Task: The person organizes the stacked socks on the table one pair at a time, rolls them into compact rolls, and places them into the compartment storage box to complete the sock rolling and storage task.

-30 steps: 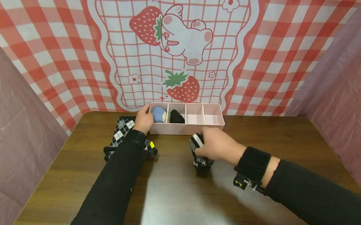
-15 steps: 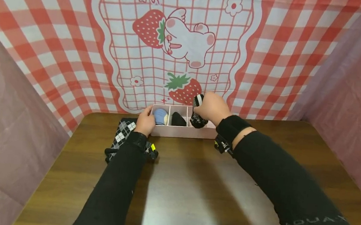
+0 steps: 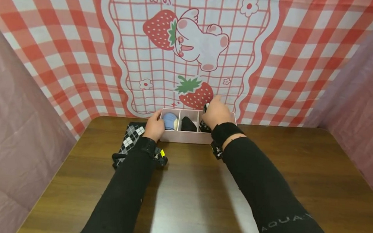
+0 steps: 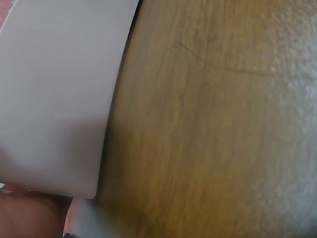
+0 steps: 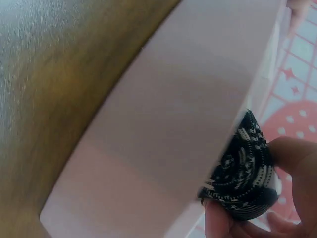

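Right grip [image 3: 218,114] pinches patterned bundle [image 5: 242,171], partly sunk in pink box [image 3: 184,137] just below that grip, likely held narrow for snug fit; left grip [image 3: 154,127] holds box's left end, probably for steadiness; blue bundle [image 3: 170,121] just right of left grip, black bundle [image 3: 188,124] between grips

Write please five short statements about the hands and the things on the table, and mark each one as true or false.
1. The right hand holds a patterned bundle. True.
2. The argyle cloth lies on the table, outside the box. True.
3. The left hand holds the argyle cloth. False: it grips the box at its left end.
4. A divider stands between the blue bundle and the black bundle. True.
5. In the head view, the black bundle is left of the blue bundle. False: it is on the right of it.
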`<action>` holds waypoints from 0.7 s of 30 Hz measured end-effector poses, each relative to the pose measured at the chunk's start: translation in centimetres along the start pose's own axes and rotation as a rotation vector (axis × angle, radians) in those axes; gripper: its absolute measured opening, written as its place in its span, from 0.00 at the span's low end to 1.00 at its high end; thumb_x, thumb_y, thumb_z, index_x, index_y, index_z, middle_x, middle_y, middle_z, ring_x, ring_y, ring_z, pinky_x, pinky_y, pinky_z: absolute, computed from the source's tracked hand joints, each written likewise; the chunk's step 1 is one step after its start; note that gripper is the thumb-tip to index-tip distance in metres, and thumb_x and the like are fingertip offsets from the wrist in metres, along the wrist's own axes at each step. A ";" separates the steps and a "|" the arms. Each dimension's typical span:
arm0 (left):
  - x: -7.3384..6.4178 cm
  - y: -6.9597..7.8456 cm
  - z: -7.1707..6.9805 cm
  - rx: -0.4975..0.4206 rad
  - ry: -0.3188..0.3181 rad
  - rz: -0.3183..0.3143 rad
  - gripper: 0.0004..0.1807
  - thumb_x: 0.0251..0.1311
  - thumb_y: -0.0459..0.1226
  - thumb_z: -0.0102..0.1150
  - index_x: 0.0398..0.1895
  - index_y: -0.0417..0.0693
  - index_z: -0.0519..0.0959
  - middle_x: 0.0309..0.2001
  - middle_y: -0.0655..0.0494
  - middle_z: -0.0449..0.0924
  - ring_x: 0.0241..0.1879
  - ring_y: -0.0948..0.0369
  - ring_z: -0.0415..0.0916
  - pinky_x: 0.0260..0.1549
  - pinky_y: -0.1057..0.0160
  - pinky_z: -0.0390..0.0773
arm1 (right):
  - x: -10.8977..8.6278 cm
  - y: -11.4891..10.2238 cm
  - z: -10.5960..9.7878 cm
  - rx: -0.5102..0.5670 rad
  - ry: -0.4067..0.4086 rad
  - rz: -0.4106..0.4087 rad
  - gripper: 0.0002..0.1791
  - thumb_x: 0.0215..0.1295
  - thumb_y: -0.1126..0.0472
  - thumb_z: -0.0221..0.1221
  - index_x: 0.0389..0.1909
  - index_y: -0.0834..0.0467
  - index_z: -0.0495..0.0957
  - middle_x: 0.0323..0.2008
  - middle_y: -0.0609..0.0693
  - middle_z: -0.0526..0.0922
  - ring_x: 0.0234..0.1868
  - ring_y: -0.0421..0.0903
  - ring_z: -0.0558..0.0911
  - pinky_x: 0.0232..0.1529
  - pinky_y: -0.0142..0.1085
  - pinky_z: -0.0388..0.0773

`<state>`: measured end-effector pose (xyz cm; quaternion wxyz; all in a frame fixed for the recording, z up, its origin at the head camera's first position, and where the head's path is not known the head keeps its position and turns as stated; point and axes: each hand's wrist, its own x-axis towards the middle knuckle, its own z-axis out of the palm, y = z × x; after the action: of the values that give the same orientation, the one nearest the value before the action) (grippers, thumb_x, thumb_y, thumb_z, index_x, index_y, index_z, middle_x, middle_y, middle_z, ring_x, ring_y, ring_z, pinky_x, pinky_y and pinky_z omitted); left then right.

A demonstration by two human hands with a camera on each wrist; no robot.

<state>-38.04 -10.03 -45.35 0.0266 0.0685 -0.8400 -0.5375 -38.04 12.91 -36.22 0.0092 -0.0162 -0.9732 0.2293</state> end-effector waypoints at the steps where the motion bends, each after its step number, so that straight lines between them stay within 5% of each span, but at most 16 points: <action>1: -0.1 0.1 0.1 0.000 -0.002 -0.002 0.30 0.78 0.35 0.34 0.81 0.53 0.59 0.78 0.46 0.60 0.76 0.51 0.56 0.69 0.50 0.63 | 0.1 0.0 0.5 -0.005 -0.001 0.012 0.45 0.68 0.56 0.65 0.76 0.71 0.53 0.40 0.64 0.84 0.37 0.60 0.84 0.36 0.50 0.82; 10: -0.2 0.5 0.2 -0.001 -0.004 -0.008 0.30 0.78 0.36 0.34 0.81 0.55 0.59 0.78 0.46 0.60 0.75 0.51 0.58 0.66 0.49 0.65 | 0.9 -0.4 2.9 -0.160 -0.042 0.001 0.36 0.69 0.60 0.59 0.71 0.74 0.59 0.54 0.69 0.81 0.48 0.62 0.85 0.45 0.53 0.83; 17: 0.0 0.1 0.0 -0.029 -0.013 -0.018 0.30 0.78 0.36 0.33 0.82 0.56 0.59 0.78 0.46 0.59 0.75 0.51 0.58 0.65 0.49 0.66 | 0.3 -1.1 3.7 -0.169 -0.022 0.013 0.16 0.70 0.63 0.57 0.52 0.71 0.80 0.51 0.63 0.83 0.51 0.59 0.83 0.50 0.50 0.83; 21: 0.1 -0.2 -0.1 -0.017 -0.010 -0.010 0.30 0.77 0.36 0.33 0.82 0.55 0.59 0.78 0.46 0.59 0.75 0.51 0.58 0.66 0.49 0.65 | -0.2 -1.6 4.6 -0.205 -0.013 0.054 0.18 0.74 0.63 0.56 0.57 0.71 0.80 0.57 0.67 0.80 0.55 0.61 0.81 0.49 0.50 0.84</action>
<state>-38.08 -10.23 -45.47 0.0203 0.0700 -0.8351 -0.5452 -37.97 9.45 -39.60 -0.0052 -0.0416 -0.9908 0.1288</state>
